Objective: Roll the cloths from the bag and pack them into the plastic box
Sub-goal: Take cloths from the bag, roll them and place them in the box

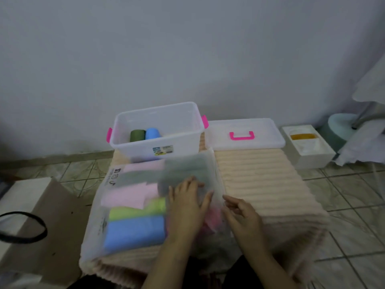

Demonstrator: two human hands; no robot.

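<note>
A frosted plastic bag (pixel 116 188) lies on a ribbed beige blanket (pixel 266 184) and holds folded pink, grey, green and blue cloths. My left hand (pixel 187 201) lies flat on the bag's right part, fingers straight. My right hand (pixel 241 213) is at the bag's right edge with its fingers curled at the plastic; the image is blurred there. Behind the bag stands the clear plastic box (pixel 187 113) with pink latches. A rolled dark green cloth (pixel 137 135) and a rolled blue cloth (pixel 152 133) stand inside it at the left.
The box's clear lid (pixel 262 126) with a pink handle lies to the right of the box. A white tissue box (pixel 308 147) sits further right on the tiled floor. A cardboard box (pixel 52 226) and a black loop (pixel 23 228) are at the left.
</note>
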